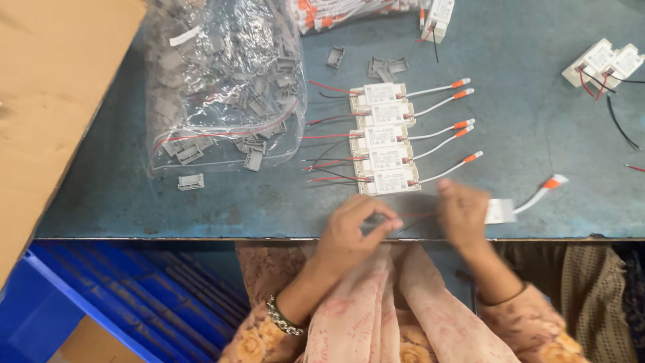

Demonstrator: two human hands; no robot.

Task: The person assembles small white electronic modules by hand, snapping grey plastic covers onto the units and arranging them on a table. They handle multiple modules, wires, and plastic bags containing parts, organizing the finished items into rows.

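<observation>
My left hand (353, 228) rests at the table's front edge with thumb and fingers pinched on thin red and black wires (410, 216). My right hand (463, 212), blurred, grips a small white driver module (500, 210) with a white lead ending in an orange tip (552, 182). Just beyond my hands, several identical white modules (386, 138) lie in a neat column, red and black wires to their left, white orange-tipped leads to their right.
A clear plastic bag of small grey clips (225, 87) lies at the back left, with loose grey clips (191, 181) beside it. More white modules (605, 62) sit at the far right. A cardboard sheet (54, 101) is left; a blue crate (101, 302) stands below the grey table (537, 128).
</observation>
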